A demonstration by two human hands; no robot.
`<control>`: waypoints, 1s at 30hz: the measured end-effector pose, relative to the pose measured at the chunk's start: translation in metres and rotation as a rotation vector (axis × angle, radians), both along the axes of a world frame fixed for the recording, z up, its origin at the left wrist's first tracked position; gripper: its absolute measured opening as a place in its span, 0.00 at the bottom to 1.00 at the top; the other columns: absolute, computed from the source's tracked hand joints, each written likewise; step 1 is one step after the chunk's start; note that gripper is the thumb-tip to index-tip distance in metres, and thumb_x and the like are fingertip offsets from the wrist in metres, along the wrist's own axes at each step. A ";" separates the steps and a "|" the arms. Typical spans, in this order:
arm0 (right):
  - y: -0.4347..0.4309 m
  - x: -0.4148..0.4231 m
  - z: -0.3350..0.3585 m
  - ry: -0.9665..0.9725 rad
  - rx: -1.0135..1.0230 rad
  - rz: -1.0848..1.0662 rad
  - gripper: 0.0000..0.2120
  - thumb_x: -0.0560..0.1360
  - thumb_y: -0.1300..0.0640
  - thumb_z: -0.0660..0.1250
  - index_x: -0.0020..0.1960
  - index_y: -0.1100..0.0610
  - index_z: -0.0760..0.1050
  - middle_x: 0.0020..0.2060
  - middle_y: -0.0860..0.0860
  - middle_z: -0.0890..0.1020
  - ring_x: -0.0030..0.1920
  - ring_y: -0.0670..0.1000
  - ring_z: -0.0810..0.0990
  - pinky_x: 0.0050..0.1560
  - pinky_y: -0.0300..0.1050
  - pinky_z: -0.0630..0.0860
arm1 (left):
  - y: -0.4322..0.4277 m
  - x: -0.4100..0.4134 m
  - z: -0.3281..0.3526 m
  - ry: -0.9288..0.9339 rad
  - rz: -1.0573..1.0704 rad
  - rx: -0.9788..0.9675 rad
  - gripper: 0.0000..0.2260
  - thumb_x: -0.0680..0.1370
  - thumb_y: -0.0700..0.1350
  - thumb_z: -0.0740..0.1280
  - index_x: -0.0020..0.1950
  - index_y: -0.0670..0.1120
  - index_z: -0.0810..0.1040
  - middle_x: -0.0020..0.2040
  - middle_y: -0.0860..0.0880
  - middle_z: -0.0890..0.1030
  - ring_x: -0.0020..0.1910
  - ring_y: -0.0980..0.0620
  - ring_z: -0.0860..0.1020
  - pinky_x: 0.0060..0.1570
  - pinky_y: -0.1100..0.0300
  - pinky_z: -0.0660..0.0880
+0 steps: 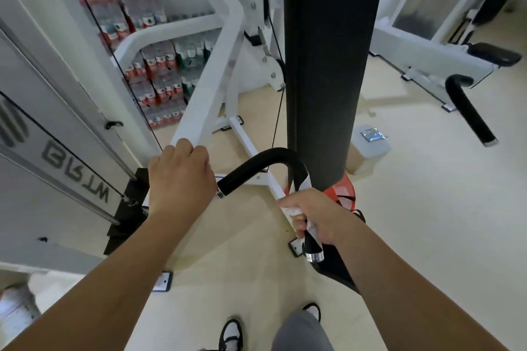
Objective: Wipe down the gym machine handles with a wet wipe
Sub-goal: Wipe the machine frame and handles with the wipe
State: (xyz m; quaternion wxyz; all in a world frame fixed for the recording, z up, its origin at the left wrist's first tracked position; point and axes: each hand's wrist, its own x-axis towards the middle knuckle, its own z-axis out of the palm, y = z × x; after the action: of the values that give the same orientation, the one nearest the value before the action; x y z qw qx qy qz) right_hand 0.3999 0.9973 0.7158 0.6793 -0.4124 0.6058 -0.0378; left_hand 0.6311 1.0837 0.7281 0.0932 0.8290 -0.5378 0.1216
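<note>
A curved black foam handle [268, 158] with chrome end caps arches from the white machine arm [211, 88] down toward me. My right hand [313, 215] is wrapped around the handle's lower straight part, with a white wet wipe [296, 189] pressed between palm and grip. The chrome cap [315, 256] shows just below that hand. My left hand [178, 177] grips the white arm beside the handle's other end.
A tall black padded column [330, 60] stands right behind the handle. A wipe packet [372, 134] lies on a grey box on the floor at right. Another black handle [467, 111] belongs to the machine at far right. Bottled-water packs [159, 74] are stacked behind. My shoes [231, 333] are below.
</note>
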 end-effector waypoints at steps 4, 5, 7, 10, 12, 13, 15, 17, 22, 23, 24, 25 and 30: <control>0.004 0.001 -0.001 0.010 -0.002 -0.013 0.20 0.78 0.59 0.69 0.31 0.56 0.65 0.24 0.50 0.60 0.24 0.49 0.60 0.30 0.45 0.66 | -0.001 0.001 -0.002 0.002 -0.034 -0.023 0.07 0.78 0.44 0.67 0.44 0.43 0.80 0.40 0.46 0.73 0.37 0.43 0.72 0.38 0.50 0.68; 0.006 0.008 -0.003 0.112 -0.100 -0.077 0.15 0.78 0.60 0.69 0.34 0.58 0.70 0.23 0.51 0.64 0.22 0.50 0.63 0.28 0.44 0.67 | 0.000 0.000 -0.003 -0.001 -0.031 -0.021 0.06 0.78 0.44 0.67 0.44 0.43 0.80 0.40 0.46 0.73 0.37 0.43 0.72 0.37 0.50 0.68; 0.013 0.018 -0.010 0.288 -0.382 -0.178 0.10 0.77 0.58 0.69 0.39 0.59 0.72 0.26 0.52 0.72 0.23 0.52 0.71 0.28 0.46 0.73 | 0.001 0.002 -0.001 0.004 -0.035 -0.024 0.06 0.79 0.44 0.67 0.44 0.43 0.81 0.40 0.46 0.74 0.38 0.43 0.72 0.38 0.50 0.68; 0.029 0.013 -0.030 0.469 -0.690 -0.094 0.09 0.77 0.53 0.67 0.42 0.55 0.71 0.33 0.48 0.75 0.38 0.55 0.80 0.40 0.52 0.80 | 0.002 0.002 -0.001 0.015 -0.055 -0.012 0.06 0.79 0.45 0.67 0.45 0.44 0.82 0.41 0.47 0.76 0.40 0.42 0.74 0.40 0.48 0.70; 0.042 0.003 -0.043 0.568 -0.713 -0.031 0.08 0.78 0.51 0.66 0.47 0.54 0.70 0.36 0.47 0.75 0.42 0.54 0.80 0.42 0.50 0.77 | 0.003 0.000 -0.001 0.020 -0.066 -0.003 0.07 0.80 0.46 0.67 0.46 0.45 0.82 0.42 0.47 0.77 0.41 0.42 0.75 0.41 0.48 0.70; 0.049 -0.003 -0.049 0.566 -0.694 -0.036 0.08 0.78 0.49 0.66 0.47 0.53 0.71 0.37 0.48 0.76 0.43 0.54 0.80 0.43 0.50 0.78 | 0.003 0.000 0.000 0.023 -0.068 -0.004 0.07 0.80 0.46 0.66 0.46 0.45 0.82 0.42 0.48 0.78 0.42 0.42 0.75 0.42 0.47 0.71; 0.059 -0.010 -0.053 0.538 -0.640 -0.072 0.09 0.78 0.48 0.67 0.44 0.51 0.71 0.39 0.50 0.80 0.43 0.53 0.82 0.45 0.52 0.81 | 0.003 0.002 0.000 0.024 -0.069 -0.002 0.08 0.80 0.46 0.66 0.47 0.45 0.82 0.42 0.48 0.78 0.42 0.42 0.75 0.42 0.47 0.71; 0.060 -0.014 -0.053 0.566 -0.591 -0.012 0.09 0.78 0.50 0.66 0.42 0.52 0.71 0.40 0.51 0.81 0.42 0.53 0.82 0.43 0.50 0.79 | 0.002 0.003 -0.001 0.024 -0.073 0.000 0.08 0.81 0.46 0.65 0.47 0.45 0.82 0.42 0.48 0.78 0.42 0.41 0.75 0.42 0.46 0.72; 0.015 0.007 -0.030 0.430 -0.356 -0.114 0.07 0.74 0.62 0.66 0.51 0.62 0.74 0.34 0.56 0.78 0.25 0.53 0.75 0.24 0.40 0.72 | 0.001 0.001 0.000 0.014 -0.078 0.009 0.08 0.80 0.47 0.65 0.46 0.46 0.82 0.41 0.48 0.78 0.42 0.42 0.75 0.41 0.48 0.69; -0.003 0.017 -0.022 0.402 -0.378 -0.113 0.08 0.75 0.61 0.68 0.53 0.63 0.75 0.35 0.57 0.79 0.26 0.52 0.76 0.25 0.41 0.75 | 0.000 0.002 -0.001 0.014 -0.082 0.006 0.08 0.80 0.47 0.65 0.46 0.46 0.82 0.41 0.48 0.78 0.42 0.42 0.75 0.41 0.48 0.68; -0.020 0.027 -0.011 0.363 -0.408 -0.121 0.08 0.76 0.61 0.69 0.53 0.62 0.76 0.36 0.57 0.80 0.27 0.52 0.77 0.29 0.42 0.77 | 0.000 0.003 -0.001 0.013 -0.084 0.001 0.07 0.80 0.46 0.66 0.46 0.46 0.82 0.41 0.48 0.78 0.42 0.42 0.75 0.41 0.48 0.67; -0.033 0.038 -0.003 0.336 -0.452 -0.121 0.06 0.76 0.61 0.69 0.53 0.60 0.77 0.37 0.57 0.81 0.29 0.52 0.78 0.32 0.45 0.79 | 0.000 0.003 -0.001 0.014 -0.083 -0.005 0.07 0.80 0.46 0.66 0.46 0.46 0.82 0.40 0.49 0.78 0.42 0.42 0.75 0.41 0.49 0.66; -0.036 0.041 0.009 0.145 -0.401 -0.045 0.07 0.76 0.61 0.72 0.54 0.58 0.78 0.33 0.54 0.77 0.27 0.49 0.74 0.27 0.41 0.75 | 0.001 0.004 -0.001 0.020 -0.075 0.002 0.06 0.79 0.45 0.66 0.45 0.46 0.82 0.40 0.49 0.78 0.42 0.42 0.75 0.41 0.49 0.68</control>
State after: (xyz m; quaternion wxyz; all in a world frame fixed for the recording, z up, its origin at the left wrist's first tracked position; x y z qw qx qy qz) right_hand 0.4408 0.9612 0.7251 0.5372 -0.5271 0.6428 -0.1430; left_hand 0.6347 1.0847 0.7272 0.1023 0.8095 -0.5678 0.1089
